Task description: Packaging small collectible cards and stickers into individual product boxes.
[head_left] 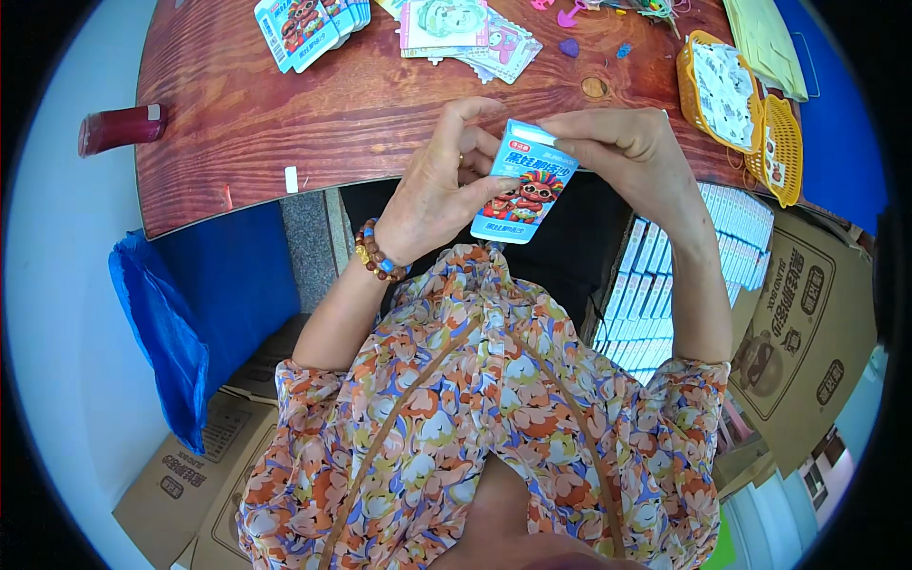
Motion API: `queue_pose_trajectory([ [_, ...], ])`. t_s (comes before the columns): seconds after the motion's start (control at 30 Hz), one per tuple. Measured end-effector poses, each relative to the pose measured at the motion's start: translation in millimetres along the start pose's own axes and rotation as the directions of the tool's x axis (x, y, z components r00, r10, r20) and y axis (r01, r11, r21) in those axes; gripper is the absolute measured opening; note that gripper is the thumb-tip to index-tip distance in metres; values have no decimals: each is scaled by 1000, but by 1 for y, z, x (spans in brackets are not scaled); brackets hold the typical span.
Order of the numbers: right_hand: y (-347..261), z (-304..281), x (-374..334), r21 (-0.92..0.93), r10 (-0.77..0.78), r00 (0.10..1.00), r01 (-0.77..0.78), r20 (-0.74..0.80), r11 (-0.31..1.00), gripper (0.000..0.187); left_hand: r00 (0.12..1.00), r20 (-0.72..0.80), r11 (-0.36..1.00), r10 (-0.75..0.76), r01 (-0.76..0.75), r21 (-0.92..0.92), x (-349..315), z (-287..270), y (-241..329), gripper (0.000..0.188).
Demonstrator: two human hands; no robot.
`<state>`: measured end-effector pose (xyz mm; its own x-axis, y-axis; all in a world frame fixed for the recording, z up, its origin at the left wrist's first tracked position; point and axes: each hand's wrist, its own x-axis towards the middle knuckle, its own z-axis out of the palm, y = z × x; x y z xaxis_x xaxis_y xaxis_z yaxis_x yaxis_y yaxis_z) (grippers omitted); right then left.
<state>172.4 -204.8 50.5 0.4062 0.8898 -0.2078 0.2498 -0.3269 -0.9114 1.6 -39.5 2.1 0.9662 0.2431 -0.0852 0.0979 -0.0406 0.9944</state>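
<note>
Between my hands, just off the table's near edge, a small light-blue box (528,190) with red cartoon figures is held tilted. My left hand (439,185), with a beaded bracelet at the wrist, grips its left side, thumb across the front. At the box's white top edge, the fingers and thumb of my right hand (622,152) pinch the upper right corner. Whether the top flap is fully closed, I cannot tell. Similar flat blue boxes (309,28) lie stacked at the far left of the table.
Picture cards (465,38) lie at the far middle of the wooden table (370,109). Yellow baskets (698,47) with small white packets stand at the right. A red cylinder (122,130) lies at the left edge. Below right, a carton holds rows of boxes (641,294).
</note>
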Motion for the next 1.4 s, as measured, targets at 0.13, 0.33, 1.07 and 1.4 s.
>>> queue_pose_trajectory([
  [0.13, -6, 8, -8, -296, -294, 955, 267, -49, 917, 25, 998, -55, 999, 41, -43, -26, -2, 3, -5, 66],
  [0.33, 10, 28, -20, -538, -461, 884, 349, -85, 768, 31, 996, 8, 993, 93, -93, 68, -5, 9, 2, 60],
  [1.07, 44, 33, -21, -257, -447, 843, 380, -299, 889, 27, 995, 62, 983, -78, 87, -164, -1, 14, -7, 55],
  [1.4, 43, 24, -17, -64, -330, 917, 324, -225, 944, 22, 999, 31, 993, -14, 18, -117, 3, 14, -6, 37],
])
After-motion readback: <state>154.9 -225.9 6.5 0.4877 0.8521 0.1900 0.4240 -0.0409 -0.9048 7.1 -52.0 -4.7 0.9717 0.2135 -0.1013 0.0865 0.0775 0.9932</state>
